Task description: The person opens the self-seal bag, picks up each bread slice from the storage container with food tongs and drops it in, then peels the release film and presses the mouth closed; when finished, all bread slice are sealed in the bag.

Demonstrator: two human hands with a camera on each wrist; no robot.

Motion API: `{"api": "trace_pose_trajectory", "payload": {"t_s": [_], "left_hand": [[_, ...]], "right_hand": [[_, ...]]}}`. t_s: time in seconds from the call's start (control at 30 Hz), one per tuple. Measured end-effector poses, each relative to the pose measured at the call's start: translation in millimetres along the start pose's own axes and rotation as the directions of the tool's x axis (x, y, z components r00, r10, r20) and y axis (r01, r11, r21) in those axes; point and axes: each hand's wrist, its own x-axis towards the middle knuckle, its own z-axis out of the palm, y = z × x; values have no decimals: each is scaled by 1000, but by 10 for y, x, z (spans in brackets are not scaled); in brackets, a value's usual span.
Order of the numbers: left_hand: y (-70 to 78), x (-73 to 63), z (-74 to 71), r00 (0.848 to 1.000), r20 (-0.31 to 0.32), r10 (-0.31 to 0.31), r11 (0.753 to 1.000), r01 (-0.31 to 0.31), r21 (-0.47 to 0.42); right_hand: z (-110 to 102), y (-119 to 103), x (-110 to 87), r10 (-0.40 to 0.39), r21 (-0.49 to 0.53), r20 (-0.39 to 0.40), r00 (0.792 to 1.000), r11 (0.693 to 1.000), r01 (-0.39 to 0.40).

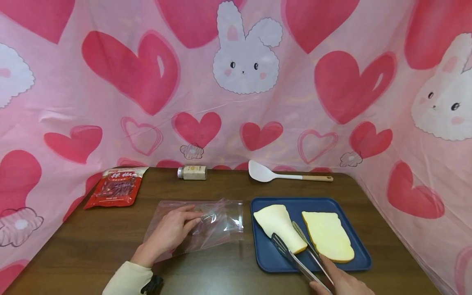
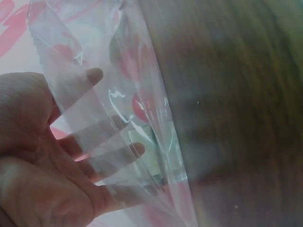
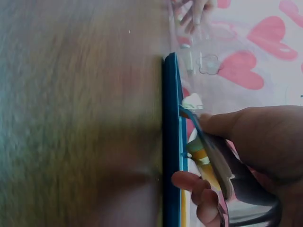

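Head view: the left hand [image 1: 171, 231] lies at the clear plastic bag [image 1: 221, 233] on the bench [image 1: 110, 237], fingers relaxed and apart; the left wrist view shows them through the film. The right hand [image 1: 341, 280], well apart from the left, is clamped on the metal tongs [image 1: 306, 268]. The tongs straddle the left bread slice [image 1: 280, 223] on the blue tray [image 1: 265, 258]; whether they pinch it cannot be determined. The right bread slice [image 1: 326, 235] lies alongside. A seasoning jar [image 1: 194, 172] lies behind the bag.
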Motion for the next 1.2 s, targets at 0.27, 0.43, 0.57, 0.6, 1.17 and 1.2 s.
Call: {"api": "trace_pose_trajectory", "payload": {"t_s": [0.27,0.43,0.57,0.6,1.17,1.2], "left_hand": [[-24,5,23,1000,-19,9,1000,-9,-12],[-27,7,20,999,-28,21,1000,-21,-16],[-21,10,19,999,-29,33,999,-33,-21],[-20,10,20,999,-28,34,999,-34,-21],[39,33,64,999,-48,6,999,-4,39],[44,31,68,998,-53,19,999,-17,43]], "right_hand": [[-158,-10,40,-89,-22,-90,992,996,88],[-312,-111,91,-193,-94,-149,970,979,181],[-454,-205,163,-258,-158,-171,951,960,232],[-485,-223,178,-278,-171,-182,943,953,248],[-723,-421,498,-685,-352,-169,708,714,606],[-729,-438,519,-696,-349,-166,698,704,619]]}}
